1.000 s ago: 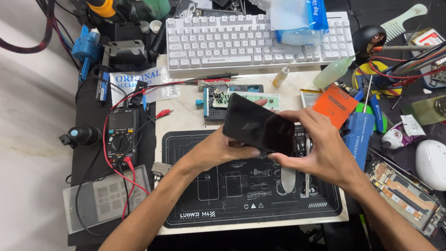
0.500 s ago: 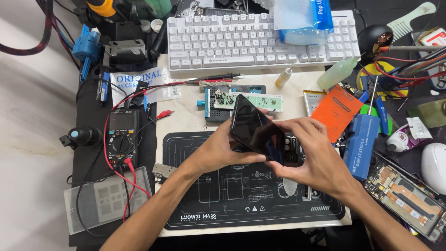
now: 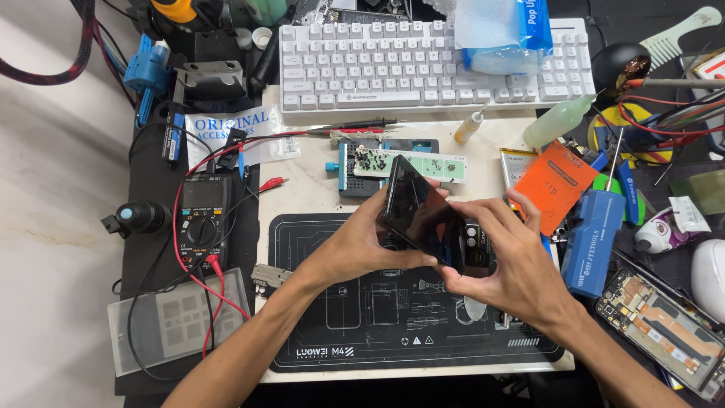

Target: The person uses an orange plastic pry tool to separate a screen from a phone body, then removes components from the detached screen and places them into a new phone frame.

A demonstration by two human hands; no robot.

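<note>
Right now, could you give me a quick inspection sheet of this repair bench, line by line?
Surface: black work mat on a pale bench top, printed with outline drawings.
Job's things: dark phone held tilted above the mat, glossy side towards the camera.
Clutter: white keyboard, multimeter, orange card, blue tool, opened phone at the right edge, small circuit board.
Grippers: left hand grips the phone's left edge; right hand holds its lower right end.
Cables: red test leads run from the multimeter across the bench; braided cable top left.
Surroundings: pale marbled surface at left; other people: nothing seen.
</note>
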